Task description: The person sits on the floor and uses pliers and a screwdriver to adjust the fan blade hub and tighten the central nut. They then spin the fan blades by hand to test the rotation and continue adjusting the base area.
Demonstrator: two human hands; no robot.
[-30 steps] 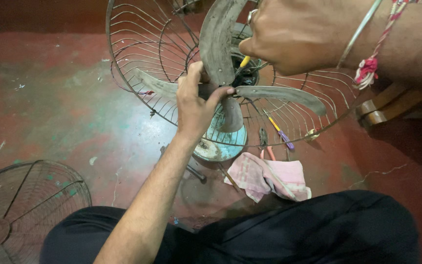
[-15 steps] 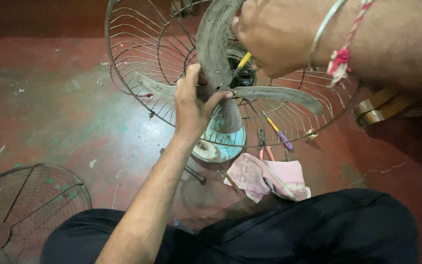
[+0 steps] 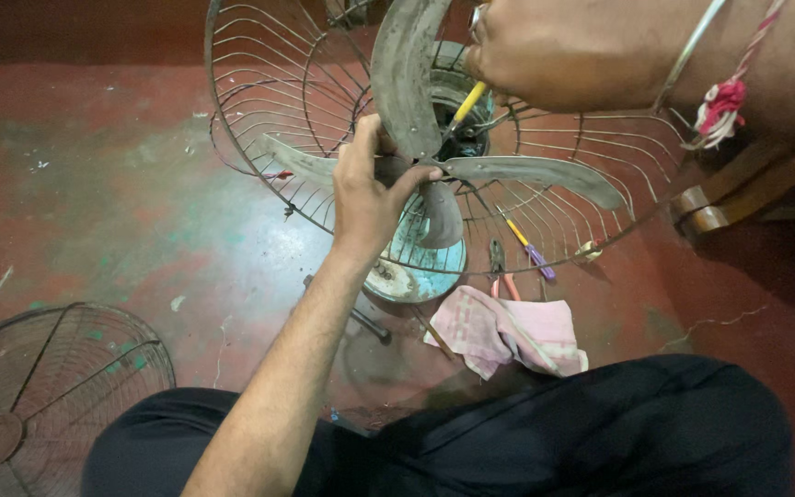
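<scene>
Left hand (image 3: 367, 198): fingers (image 3: 413, 182) clenched around the hub of the fan blades (image 3: 517, 171), thumb wrapped over the front of the hub, arm reaching up from the lower frame.

Right hand (image 3: 558, 51): fingers closed on a yellow-handled screwdriver (image 3: 467, 101), which points down into the dark motor housing (image 3: 457, 129) just behind the hub. A metal bangle (image 3: 687, 51) and a red-and-white thread (image 3: 724, 92) sit on that wrist.

Fan blades: three dusty grey blades, one rising above the hub, one to its right, one to its left. They sit inside the rear wire guard (image 3: 269, 101), which rings the hub and stands tilted on the red floor (image 3: 94, 184).

Below the hub: pale blue round base (image 3: 420, 267). Right of the base: a second screwdriver with purple handle (image 3: 535, 256), pliers with orange grips (image 3: 501, 276), a pink cloth (image 3: 508, 333). Far left of the hub, at the lower corner: the detached front guard (image 3: 39, 396) lying flat. Far right: wooden furniture legs (image 3: 715, 204). No labels legible.
</scene>
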